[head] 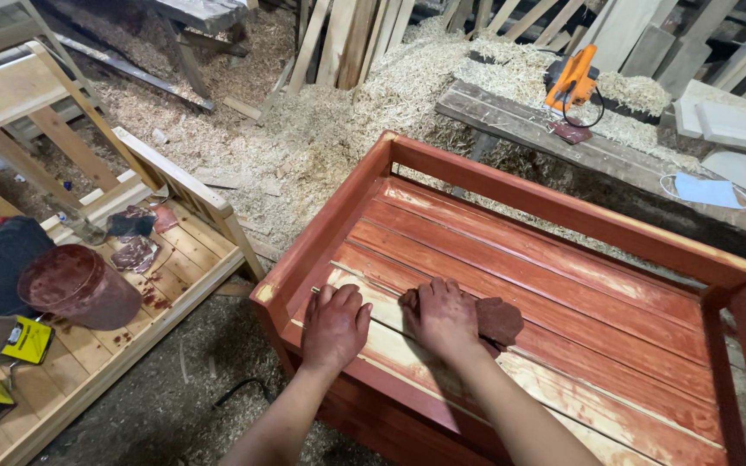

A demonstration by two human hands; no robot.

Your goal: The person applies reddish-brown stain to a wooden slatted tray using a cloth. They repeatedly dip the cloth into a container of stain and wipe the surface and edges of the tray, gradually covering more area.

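A slatted wooden frame stained red (563, 203) lies in front of me, its near slats still pale and streaky. My right hand (444, 316) presses a dark red stained rag (500, 319) flat onto a slat near the frame's front edge. My left hand (336, 324) rests palm down on the slats just to the left, fingers together, holding nothing. Both hands are smeared with red stain.
An unstained slatted wooden frame (187, 185) stands at left, carrying a stain-covered bucket (79, 286), used rags (135, 253) and yellow-black boxes (12, 338). Wood shavings cover the floor. An orange power tool (573, 79) sits on a plank at back right, with a blue face mask (705, 190) nearby.
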